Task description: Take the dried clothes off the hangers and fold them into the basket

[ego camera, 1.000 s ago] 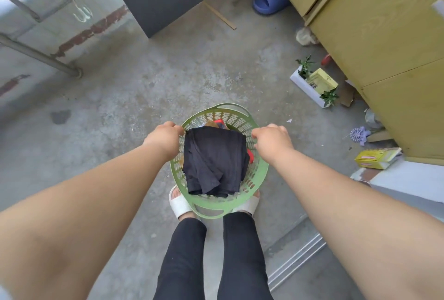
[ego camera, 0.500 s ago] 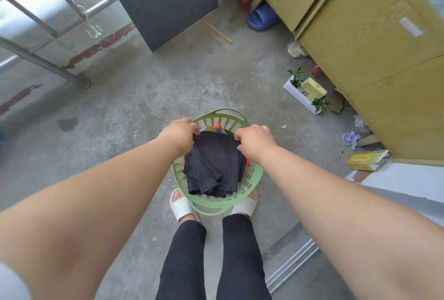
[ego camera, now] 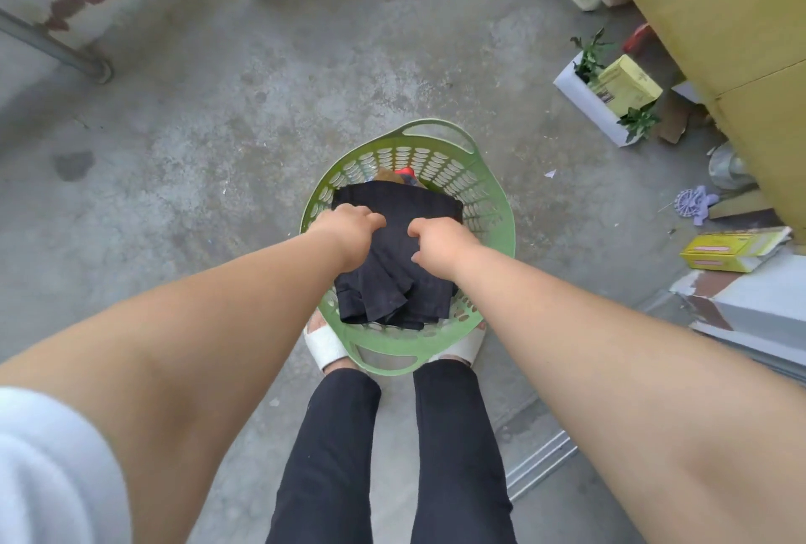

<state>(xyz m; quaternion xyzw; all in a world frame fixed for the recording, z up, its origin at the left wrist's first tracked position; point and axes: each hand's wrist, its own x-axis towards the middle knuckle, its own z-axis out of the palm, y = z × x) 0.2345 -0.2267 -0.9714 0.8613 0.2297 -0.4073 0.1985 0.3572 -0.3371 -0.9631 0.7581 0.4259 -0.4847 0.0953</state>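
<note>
While the person stands over the green basket (ego camera: 497, 212), both hands reach down inside it onto the folded black garment (ego camera: 394, 295), which lies on top of other clothes (ego camera: 390, 173). Left hand (ego camera: 349, 229) and right hand (ego camera: 440, 243) sit side by side at the garment's middle, fingers (ego camera: 374, 219) curled into the cloth, I'd guess to tuck the fold down so it holds. White sandals (ego camera: 325, 345) sit just beside the basket's near rim.

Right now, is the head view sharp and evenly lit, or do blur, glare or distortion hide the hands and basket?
Head view: soft, even daylight, no glare or hard shadows; left hand, right hand and green basket fairly sharp; the wide-angle lens swells the forearms toward the lower corners; black garment so dark that its folds barely show.
</note>
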